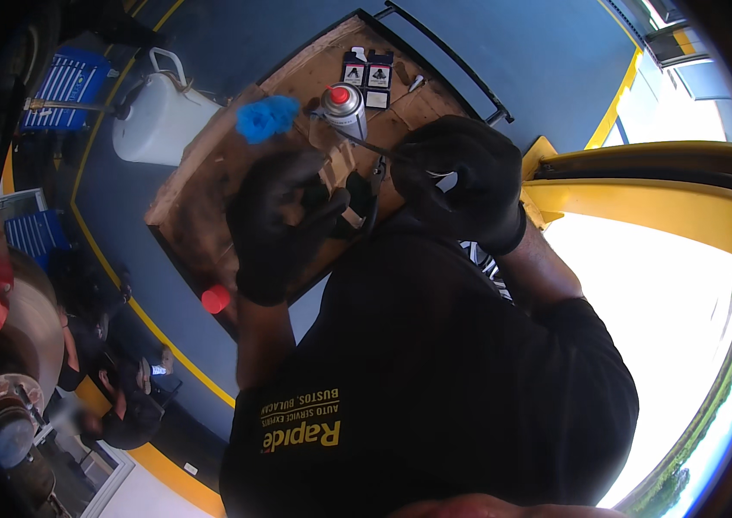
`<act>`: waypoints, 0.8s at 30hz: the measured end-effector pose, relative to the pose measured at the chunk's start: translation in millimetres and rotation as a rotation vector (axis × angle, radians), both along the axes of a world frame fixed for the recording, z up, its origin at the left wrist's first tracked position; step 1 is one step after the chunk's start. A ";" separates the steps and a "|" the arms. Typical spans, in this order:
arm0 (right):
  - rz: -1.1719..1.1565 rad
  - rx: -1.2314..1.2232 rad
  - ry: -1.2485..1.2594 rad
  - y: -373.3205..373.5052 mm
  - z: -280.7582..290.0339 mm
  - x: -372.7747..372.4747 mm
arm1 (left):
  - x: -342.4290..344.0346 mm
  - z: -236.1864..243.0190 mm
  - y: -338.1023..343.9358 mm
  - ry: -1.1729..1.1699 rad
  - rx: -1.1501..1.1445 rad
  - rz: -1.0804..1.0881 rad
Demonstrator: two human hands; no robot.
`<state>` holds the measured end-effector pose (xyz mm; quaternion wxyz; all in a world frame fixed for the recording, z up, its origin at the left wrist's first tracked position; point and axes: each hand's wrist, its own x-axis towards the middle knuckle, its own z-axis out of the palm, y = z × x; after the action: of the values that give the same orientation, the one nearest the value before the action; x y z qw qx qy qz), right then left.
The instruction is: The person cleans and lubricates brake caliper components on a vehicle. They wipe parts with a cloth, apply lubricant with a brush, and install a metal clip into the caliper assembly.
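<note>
Both my hands wear black gloves and are over a cardboard-covered table. My left hand [284, 224] is curled, its thumb and fingers bent around something dark that I cannot make out. A dark greenish piece [361, 197] lies just past the thumb, partly hidden. My right hand [461, 177] is closed on a thin dark strip [364, 143], which slants up and left, in front of a spray can [342, 110] with a red top. A small pale bit shows between the right fingers; its kind is unclear.
Small dark boxes [368, 76] stand behind the can. A crumpled blue cloth [267, 118] lies to the left, and a red cap [215, 299] at the near-left edge. Beyond are a white jug [158, 116], a yellow lift arm [642, 186] and a seated person [128, 406].
</note>
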<state>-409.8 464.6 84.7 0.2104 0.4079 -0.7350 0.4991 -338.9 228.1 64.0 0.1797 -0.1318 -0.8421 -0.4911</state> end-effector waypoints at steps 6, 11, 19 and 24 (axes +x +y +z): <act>-0.056 0.006 0.010 -10.0 7.4 -2.2 | 3.6 5.6 2.1 0.032 -0.059 0.012; -0.113 0.025 0.035 -9.0 13.8 -7.0 | 6.5 4.2 -1.4 0.062 -0.103 0.041; -0.384 0.136 -0.466 56.5 -32.7 -23.1 | 13.4 -9.2 -15.1 -0.028 -0.023 0.130; -0.481 0.315 -0.616 87.1 -65.5 -22.3 | 19.3 -16.9 -32.4 -0.022 -0.097 0.164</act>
<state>-432.1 551.7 19.2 0.0262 0.0836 -0.9052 0.4158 -319.6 195.7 47.2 0.2033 -0.0656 -0.8747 -0.4350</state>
